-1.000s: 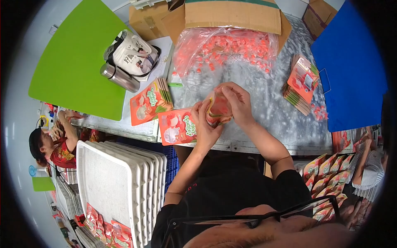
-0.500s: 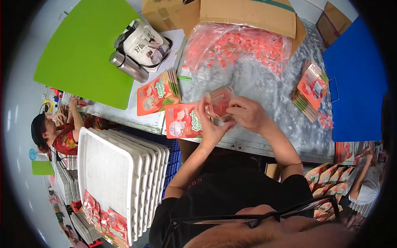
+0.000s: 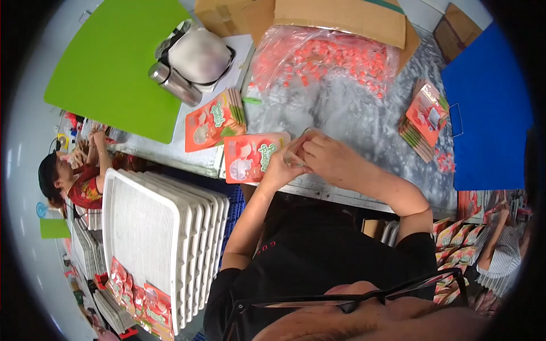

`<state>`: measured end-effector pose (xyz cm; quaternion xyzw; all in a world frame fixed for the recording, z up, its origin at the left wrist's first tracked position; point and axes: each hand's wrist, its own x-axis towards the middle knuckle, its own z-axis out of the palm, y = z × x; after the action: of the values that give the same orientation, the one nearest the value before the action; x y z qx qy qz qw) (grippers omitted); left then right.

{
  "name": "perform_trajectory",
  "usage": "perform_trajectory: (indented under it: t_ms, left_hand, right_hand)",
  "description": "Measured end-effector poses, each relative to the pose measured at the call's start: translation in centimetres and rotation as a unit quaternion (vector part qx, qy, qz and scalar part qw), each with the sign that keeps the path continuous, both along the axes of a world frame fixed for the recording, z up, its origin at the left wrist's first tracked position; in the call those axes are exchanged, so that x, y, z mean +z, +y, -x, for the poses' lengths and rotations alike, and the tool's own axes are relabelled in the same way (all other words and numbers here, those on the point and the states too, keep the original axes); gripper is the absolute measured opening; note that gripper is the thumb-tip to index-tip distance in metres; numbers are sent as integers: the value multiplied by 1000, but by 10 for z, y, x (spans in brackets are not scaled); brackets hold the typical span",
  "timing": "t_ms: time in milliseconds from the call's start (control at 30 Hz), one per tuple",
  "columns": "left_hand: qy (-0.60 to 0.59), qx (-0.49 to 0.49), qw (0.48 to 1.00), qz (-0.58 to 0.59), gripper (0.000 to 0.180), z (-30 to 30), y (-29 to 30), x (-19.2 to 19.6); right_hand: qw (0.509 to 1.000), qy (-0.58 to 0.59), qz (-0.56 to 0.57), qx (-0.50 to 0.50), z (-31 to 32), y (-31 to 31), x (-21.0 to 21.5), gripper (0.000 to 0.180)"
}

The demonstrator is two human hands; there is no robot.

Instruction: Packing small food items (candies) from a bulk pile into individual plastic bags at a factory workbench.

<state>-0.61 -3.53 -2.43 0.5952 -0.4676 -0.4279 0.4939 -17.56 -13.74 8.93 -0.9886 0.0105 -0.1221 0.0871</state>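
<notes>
Both hands meet at the near edge of the metal table, around a clear plastic pouch (image 3: 296, 146) that they mostly cover. My left hand (image 3: 278, 169) pinches it from the left. Bent over its right side, my right hand (image 3: 333, 159) has its fingers closed on it, with the fingertips partly hidden. Just left of my left hand lies a red printed bag (image 3: 242, 162), flat on the table edge. Behind that, a fanned stack of red printed bags (image 3: 207, 125) rests on the table.
Small red-wrapped pieces fill a clear plastic bag (image 3: 335, 54) by a cardboard box (image 3: 341, 20). More bags (image 3: 427, 116) are stacked at right near a blue panel (image 3: 489, 113). A steel flask (image 3: 176, 85) stands at left. White trays (image 3: 142, 227) pile up beside me; a co-worker (image 3: 79, 182) sits beyond.
My right hand has moved left, and its fingers now curl over the pouch, which showed red and clear before. Both hands have drawn closer together.
</notes>
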Motion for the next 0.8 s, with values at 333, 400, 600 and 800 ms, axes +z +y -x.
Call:
perform_trajectory:
  t_ms: [333,400,600,800]
  left_hand:
    - [-35,45,992,109,50,24,9,3]
    - [-42,71,992,99,48,20,9,6]
    - [-27,117,987,110,40,21,12,23]
    - [98,98,984,112,32,30,15,28]
  right_hand:
    - [931,350,-39,93,-30,-9,-10,14]
    - [954,290,-61,48,-20,-7,1,12]
    - [993,89,-79,-20,-2,0,14,10]
    - [934,354,-48,-30,-22,-7,26,21]
